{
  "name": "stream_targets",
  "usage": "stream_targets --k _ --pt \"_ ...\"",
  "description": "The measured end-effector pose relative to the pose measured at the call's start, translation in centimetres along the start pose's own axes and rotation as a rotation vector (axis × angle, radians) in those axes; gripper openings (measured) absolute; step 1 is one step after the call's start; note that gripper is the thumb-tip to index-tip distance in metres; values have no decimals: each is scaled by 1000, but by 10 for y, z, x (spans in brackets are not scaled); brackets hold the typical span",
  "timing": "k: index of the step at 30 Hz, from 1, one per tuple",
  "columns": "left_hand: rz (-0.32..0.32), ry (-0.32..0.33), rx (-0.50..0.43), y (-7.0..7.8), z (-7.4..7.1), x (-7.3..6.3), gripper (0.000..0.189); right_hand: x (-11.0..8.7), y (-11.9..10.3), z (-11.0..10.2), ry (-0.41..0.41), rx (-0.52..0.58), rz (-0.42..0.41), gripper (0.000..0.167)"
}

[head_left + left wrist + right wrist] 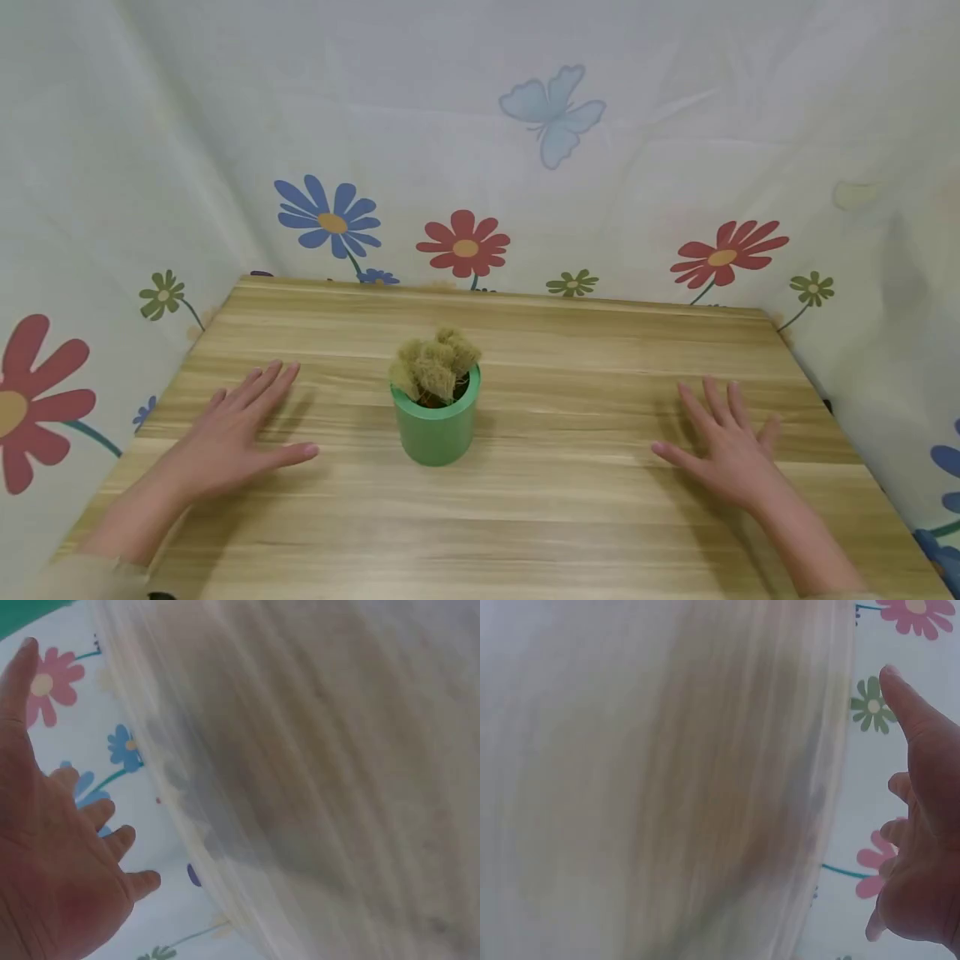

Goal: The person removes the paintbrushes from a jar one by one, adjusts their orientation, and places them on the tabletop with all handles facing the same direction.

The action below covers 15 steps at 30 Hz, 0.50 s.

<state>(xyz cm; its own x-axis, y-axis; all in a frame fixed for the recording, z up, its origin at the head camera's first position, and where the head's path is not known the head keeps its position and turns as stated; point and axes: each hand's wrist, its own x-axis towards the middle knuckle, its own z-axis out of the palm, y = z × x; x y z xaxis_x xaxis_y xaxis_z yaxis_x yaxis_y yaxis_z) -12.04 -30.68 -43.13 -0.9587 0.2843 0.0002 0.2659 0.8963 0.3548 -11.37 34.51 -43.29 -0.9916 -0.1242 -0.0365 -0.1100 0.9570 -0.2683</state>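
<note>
A green pot (pixel 437 435) stands upright near the middle of the wooden table, with a tuft of yellowish-green, moss-like plant (pixel 435 365) in it. Dark material shows inside its rim. To the left of the pot is my left hand (pixel 228 442), fingers spread and thumb pointing toward the pot, holding nothing. My right hand (pixel 729 454) is farther off on the pot's right, its fingers also spread and nothing in it. Both hands cast shadows on the tabletop. In the wrist views, the left palm (pixel 60 877) and the right palm (pixel 930 877) are bare.
The light wooden table (pixel 570 517) has its far edge against a white cloth backdrop (pixel 420 100) printed with flowers and a blue butterfly. Cloth also hangs along the left and right sides. In the left wrist view, a bit of green shows at the top left corner.
</note>
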Motion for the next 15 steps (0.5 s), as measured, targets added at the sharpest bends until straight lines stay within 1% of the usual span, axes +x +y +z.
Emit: stream_targets --k 3,9,15 --pt "36 -5 -44 7 -3 5 118 2 -6 -1 8 8 -24 105" --pt "88 -11 -177 26 -6 16 124 9 -20 -6 29 25 -81 106" --pt "125 -23 -272 43 -2 26 128 13 -40 -13 33 18 -143 108"
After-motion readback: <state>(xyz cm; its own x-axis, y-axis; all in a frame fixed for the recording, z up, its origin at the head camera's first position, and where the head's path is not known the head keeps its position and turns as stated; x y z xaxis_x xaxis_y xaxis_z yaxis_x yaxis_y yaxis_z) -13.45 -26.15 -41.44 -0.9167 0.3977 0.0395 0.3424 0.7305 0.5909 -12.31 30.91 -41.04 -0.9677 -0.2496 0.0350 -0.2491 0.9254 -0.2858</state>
